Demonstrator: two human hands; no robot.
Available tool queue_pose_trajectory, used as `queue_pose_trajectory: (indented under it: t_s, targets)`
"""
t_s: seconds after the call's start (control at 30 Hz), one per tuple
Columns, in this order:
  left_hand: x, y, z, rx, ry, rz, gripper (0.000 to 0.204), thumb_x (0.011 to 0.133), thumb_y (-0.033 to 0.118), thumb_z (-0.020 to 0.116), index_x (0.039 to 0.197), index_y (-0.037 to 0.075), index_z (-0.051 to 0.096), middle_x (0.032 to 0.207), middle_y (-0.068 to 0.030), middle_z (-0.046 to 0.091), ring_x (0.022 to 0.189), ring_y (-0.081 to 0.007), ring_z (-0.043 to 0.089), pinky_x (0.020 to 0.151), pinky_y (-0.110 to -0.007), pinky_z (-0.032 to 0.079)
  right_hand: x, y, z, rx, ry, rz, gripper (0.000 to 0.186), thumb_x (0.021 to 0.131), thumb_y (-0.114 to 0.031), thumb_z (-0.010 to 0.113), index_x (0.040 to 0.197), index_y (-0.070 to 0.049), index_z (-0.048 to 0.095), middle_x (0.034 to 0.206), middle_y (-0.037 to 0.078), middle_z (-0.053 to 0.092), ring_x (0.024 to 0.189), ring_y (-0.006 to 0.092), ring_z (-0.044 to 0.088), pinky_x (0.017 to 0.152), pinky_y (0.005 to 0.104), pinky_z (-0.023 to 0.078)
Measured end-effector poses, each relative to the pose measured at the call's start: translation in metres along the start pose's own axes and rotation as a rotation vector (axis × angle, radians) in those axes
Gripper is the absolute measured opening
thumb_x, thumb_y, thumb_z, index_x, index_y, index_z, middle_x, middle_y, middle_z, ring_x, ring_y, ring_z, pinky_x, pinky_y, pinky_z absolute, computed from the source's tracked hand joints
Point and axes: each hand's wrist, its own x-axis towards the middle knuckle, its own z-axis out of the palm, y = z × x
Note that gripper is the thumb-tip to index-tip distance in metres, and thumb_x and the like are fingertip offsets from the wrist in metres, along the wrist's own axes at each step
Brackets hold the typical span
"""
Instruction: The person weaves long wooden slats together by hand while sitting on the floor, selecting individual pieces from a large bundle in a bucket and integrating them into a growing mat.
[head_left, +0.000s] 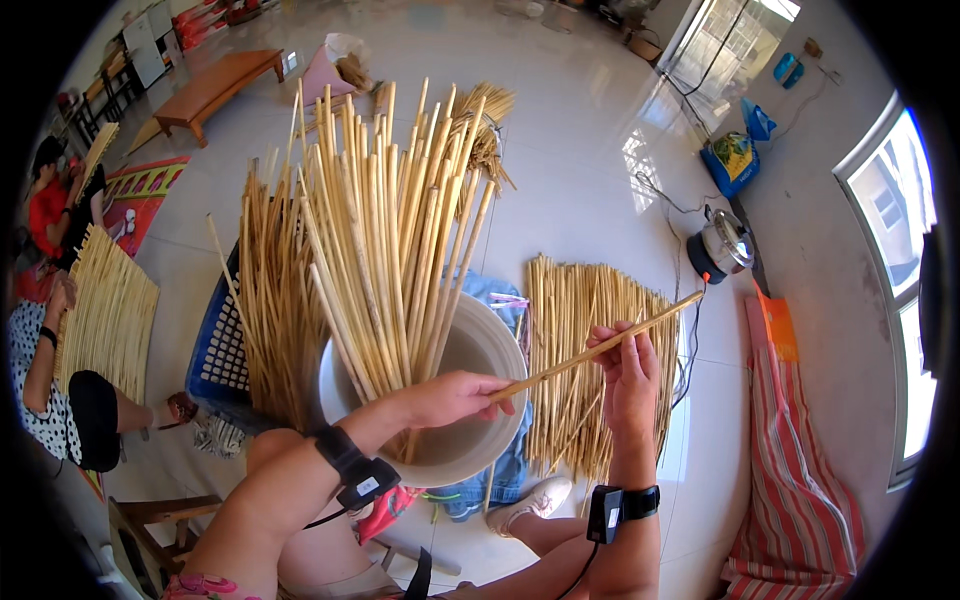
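Note:
One long straw-coloured stick [560, 367] is held diagonally by both my hands, rising to the right. My left hand [465, 395] grips its lower end over the white bucket's near right part. My right hand [628, 370], palm up, pinches it farther along with curled fingers. The white bucket [500, 350] holds many upright pale sticks [385, 240]. Beside it, a blue basket [210, 350] holds browner, thinner sticks [270, 310]. To the right, a broad layer of sticks [555, 350] lies on the floor on blue cloth [485, 290].
Two co-workers [50, 210] [40, 400] sit at left with stick mats [110, 310]. Behind are a low wooden bench [220, 85] and straw bundles [485, 110]. At right stand an electric pot [720, 245] with cords, striped cloth [790, 470] and a window [885, 200].

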Motion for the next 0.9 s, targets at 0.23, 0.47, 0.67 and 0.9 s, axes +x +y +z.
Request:
queue_pose_trajectory:
  t_s: [0.23, 0.47, 0.67, 0.9]
  targets:
    - [0.016, -0.024, -0.003, 0.336, 0.243, -0.431, 0.047, 0.098, 0.033, 0.041, 0.126, -0.003, 0.051, 0.116, -0.0155, 0.060, 0.108, -0.0226, 0.057, 0.095, -0.031, 0.043, -0.006, 0.001, 0.013, -0.302, -0.071, -0.086, 0.016, 0.099, -0.010, 0.039, 0.105, 0.000, 0.050, 0.095, 0.012, 0.064, 0.084, 0.0173, 0.064, 0.077, 0.0293, 0.053]
    - [0.044, -0.142, -0.010, 0.478, 1.026, -0.358, 0.051, 0.094, 0.029, 0.036, 0.128, -0.009, 0.042, 0.129, -0.0289, 0.047, 0.114, -0.0442, 0.050, 0.101, -0.044, 0.036, -0.022, 0.010, 0.037, -0.511, -0.283, -0.179, 0.014, 0.096, -0.005, 0.045, 0.105, 0.000, 0.054, 0.096, 0.010, 0.066, 0.084, 0.0150, 0.063, 0.076, 0.0289, 0.051]
    - [0.041, -0.157, -0.009, 0.558, 1.138, -0.354, 0.042, 0.094, 0.026, 0.037, 0.119, -0.004, 0.051, 0.113, -0.0214, 0.054, 0.101, -0.0353, 0.053, 0.092, -0.040, 0.039, -0.026, 0.000, 0.035, -0.641, -0.359, -0.210, 0.015, 0.093, -0.002, 0.050, 0.107, -0.002, 0.054, 0.099, 0.013, 0.066, 0.093, 0.0239, 0.066, 0.080, 0.0329, 0.051]
    - [0.019, -0.135, -0.008, -0.007, 0.741, -0.481, 0.034, 0.094, 0.023, 0.038, 0.108, 0.001, 0.061, 0.095, -0.0127, 0.061, 0.085, -0.0251, 0.057, 0.082, -0.036, 0.043, -0.033, 0.006, 0.030, -0.676, -0.419, -0.177, 0.016, 0.094, -0.005, 0.049, 0.109, -0.003, 0.053, 0.100, 0.016, 0.066, 0.093, 0.0304, 0.066, 0.078, 0.0353, 0.051]
